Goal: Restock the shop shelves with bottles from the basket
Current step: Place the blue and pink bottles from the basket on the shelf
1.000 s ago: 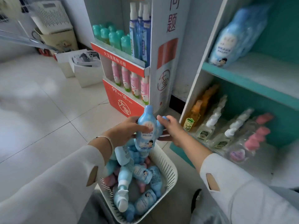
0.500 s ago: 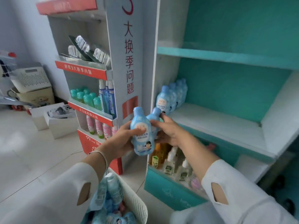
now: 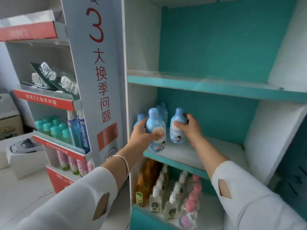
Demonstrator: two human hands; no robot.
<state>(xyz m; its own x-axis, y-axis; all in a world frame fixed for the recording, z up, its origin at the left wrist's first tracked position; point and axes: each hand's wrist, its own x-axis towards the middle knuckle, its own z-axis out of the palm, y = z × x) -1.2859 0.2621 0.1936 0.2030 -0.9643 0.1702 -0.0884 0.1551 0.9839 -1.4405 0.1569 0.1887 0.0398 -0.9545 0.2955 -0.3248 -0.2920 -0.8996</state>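
My left hand (image 3: 142, 135) grips a light blue bottle (image 3: 156, 130) upright at the front left edge of the middle teal shelf (image 3: 182, 161). Just to the right, my right hand (image 3: 189, 128) holds a second light blue bottle (image 3: 177, 125) upright on the same shelf, further in. Several matching blue bottles (image 3: 162, 112) stand behind them in the shelf's back left corner. The basket is out of view.
The shelf above (image 3: 207, 87) is bare. The bottom shelf holds orange bottles (image 3: 146, 180), white pump bottles (image 3: 159, 191) and pink-capped bottles (image 3: 192, 201). A red-and-grey display stand (image 3: 69, 146) with green, blue and pink bottles stands at left. White boxes (image 3: 25, 156) sit on the floor.
The view has risen from the basket to the shelves. Both hands carried their bottles up and forward onto the middle shelf and moved apart.
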